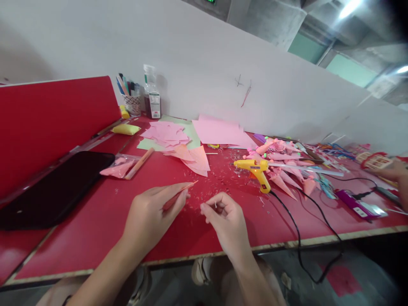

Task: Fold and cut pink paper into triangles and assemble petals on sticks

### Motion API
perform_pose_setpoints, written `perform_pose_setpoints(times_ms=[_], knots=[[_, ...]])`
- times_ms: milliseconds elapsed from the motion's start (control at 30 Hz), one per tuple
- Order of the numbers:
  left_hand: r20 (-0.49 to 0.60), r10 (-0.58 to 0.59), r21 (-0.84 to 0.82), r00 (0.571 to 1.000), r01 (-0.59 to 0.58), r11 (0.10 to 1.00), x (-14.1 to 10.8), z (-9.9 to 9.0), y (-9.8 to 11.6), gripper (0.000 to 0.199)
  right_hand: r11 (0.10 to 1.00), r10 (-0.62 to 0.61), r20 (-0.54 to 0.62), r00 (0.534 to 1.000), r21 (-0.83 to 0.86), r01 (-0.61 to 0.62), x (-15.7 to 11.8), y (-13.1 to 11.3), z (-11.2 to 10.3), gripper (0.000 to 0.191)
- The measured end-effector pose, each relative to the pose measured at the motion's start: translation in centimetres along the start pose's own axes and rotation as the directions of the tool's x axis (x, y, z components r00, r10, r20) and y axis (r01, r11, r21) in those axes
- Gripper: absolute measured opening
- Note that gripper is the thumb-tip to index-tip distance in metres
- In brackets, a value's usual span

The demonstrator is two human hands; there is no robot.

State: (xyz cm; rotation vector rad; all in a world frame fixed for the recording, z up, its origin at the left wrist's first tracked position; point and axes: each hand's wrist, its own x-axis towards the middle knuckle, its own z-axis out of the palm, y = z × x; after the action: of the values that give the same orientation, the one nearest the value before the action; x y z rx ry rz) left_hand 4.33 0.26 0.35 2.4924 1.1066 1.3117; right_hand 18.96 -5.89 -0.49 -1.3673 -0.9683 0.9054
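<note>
My left hand is over the red table, thumb and fingers pinched on a piece of pink-orange paper. Only its narrow edge and tip show; the rest is behind the fingers. Close by on the right, my right hand has thumb and fingertips pressed together. A tiny whitish bit shows by its fingers, too small to name. Beyond the hands lie cut pink paper pieces. A yellow glue gun with a clear glue stick in its back lies to the right of my hands, its nozzle pointing left.
Pink paper cones are heaped behind the glue gun. Its black cord hangs over the table edge near a purple power strip. A black phone-like slab lies left. Another person's hand is at far right.
</note>
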Motion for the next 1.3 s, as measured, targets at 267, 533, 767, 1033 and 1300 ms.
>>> perform_pose_setpoints(times_ms=[267, 533, 767, 1033, 1300], knots=[[0.041, 0.012, -0.007, 0.999, -0.012, 1.0, -0.21, 0.27, -0.29, 0.027, 0.999, -0.048, 0.039, 0.998, 0.005, 0.048, -0.09, -0.43, -0.06, 0.021], [0.078, 0.005, -0.002, 0.997, -0.005, 1.0, -0.15, 0.35, -0.47, 0.028, 0.994, -0.093, 0.05, 0.994, -0.049, 0.095, -0.09, -0.02, -0.06, 0.046], [0.091, 0.003, 0.018, 0.996, -0.005, 1.0, -0.27, 0.26, -0.44, 0.029, 0.987, -0.104, 0.11, 0.988, -0.109, 0.116, -0.11, -0.1, -0.17, 0.023], [0.109, -0.006, 0.011, 0.994, 0.005, 1.0, -0.27, 0.36, -0.55, 0.03, 0.997, -0.06, 0.105, 0.993, -0.044, 0.065, -0.42, -0.13, 0.16, 0.046], [0.094, 0.014, 0.053, 0.996, -0.019, 0.998, -0.21, 0.36, -0.43, 0.03, 0.99, -0.108, 0.096, 0.99, -0.085, 0.116, 0.02, 0.44, 0.09, 0.016]])
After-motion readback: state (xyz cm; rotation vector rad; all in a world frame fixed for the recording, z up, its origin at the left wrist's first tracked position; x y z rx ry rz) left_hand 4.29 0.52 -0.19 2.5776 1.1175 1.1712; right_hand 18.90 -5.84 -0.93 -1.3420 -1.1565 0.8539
